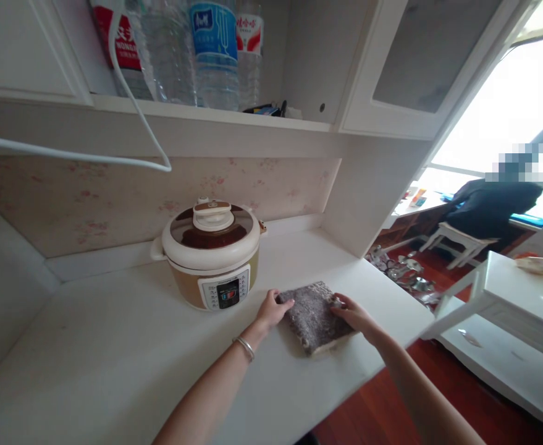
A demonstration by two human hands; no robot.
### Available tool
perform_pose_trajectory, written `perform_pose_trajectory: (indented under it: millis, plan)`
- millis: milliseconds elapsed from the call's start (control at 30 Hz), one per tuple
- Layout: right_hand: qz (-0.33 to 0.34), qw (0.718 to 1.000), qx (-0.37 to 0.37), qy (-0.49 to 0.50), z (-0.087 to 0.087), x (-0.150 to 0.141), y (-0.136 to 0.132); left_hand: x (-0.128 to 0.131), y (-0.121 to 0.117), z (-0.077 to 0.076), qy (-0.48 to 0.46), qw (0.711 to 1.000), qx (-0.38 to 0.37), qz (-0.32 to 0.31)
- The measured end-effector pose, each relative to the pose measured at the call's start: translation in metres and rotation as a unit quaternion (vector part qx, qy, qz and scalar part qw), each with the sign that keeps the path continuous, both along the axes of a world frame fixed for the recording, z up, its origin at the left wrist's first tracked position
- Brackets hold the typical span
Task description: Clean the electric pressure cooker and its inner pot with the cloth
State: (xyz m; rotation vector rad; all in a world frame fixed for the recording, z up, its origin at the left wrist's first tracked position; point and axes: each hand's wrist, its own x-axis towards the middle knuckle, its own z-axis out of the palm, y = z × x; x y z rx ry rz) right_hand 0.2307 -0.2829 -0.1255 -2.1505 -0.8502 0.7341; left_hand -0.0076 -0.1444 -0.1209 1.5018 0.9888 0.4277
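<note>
A folded grey-brown cloth (315,318) with a fuzzy surface lies on the white counter (127,364). At its upper left corner, my left hand (273,309) grips the edge, thumb on top and fingers partly hidden behind. My right hand (352,314) pinches the opposite side near the upper right, its fingertips curled on the fabric. Just to the left and behind the cloth stands an electric pressure cooker (210,253), white and brown, lid on and control panel facing me. The cooker is apart from both hands.
Above the counter, an open cabinet shelf (290,120) holds several plastic bottles (213,55). A white cable (76,156) hangs in front. To the right are a white side table (526,296), metal items (403,269) on the floor, and a seated person (488,204) by the window.
</note>
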Motion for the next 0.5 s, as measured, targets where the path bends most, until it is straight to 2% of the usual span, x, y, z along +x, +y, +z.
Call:
perform_pose_trajectory:
  millis: [100,200,300,400,500]
  plan:
    - [0.012,1.000,0.013,-0.008,-0.013,-0.004,-0.006,-0.005,-0.008,0.003,-0.089,0.995,-0.050,-0.021]
    - [0.008,0.999,0.034,0.021,-0.007,-0.006,-0.013,-0.002,-0.020,0.016,-0.129,0.990,-0.041,-0.023]
    - [-0.016,0.998,0.053,0.013,0.001,-0.003,-0.017,0.006,-0.032,0.022,-0.102,0.993,-0.047,-0.025]
    - [-0.045,0.997,0.052,-0.034,0.006,0.003,-0.020,0.014,-0.040,0.017,-0.060,0.993,-0.101,-0.030]
    - [-0.048,0.985,0.014,-0.168,0.012,-0.002,-0.020,0.016,-0.044,0.004,-0.059,0.990,-0.125,-0.032]
